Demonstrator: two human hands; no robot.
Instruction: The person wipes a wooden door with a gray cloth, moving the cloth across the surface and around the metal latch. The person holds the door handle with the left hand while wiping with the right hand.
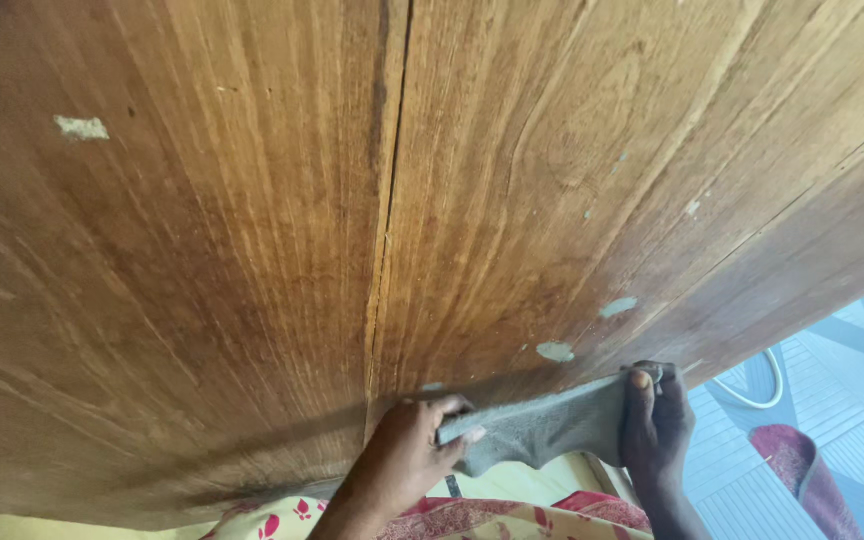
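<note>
Brown varnished wood fills nearly the whole view: a wide wooden panel [202,250] with strong grain, a dark seam [384,230] running down its middle, and pale chipped spots scattered over it. Below its lower edge, a patterned cloth [472,520] in yellow and red shows at the bottom of the frame. The left hand [407,455] rises from there, its fingers curled and clamped on the left end of a grey cloth [542,430], thumb pressed on top. The cloth is stretched taut along the panel's lower edge, touching the wood, sagging a little in the middle. The right hand [655,420] grips its right end, fingers closed together over the fabric. Further right lie a tiled floor [852,400], a white cord loop [757,385] and a dark red mat [802,470].
</note>
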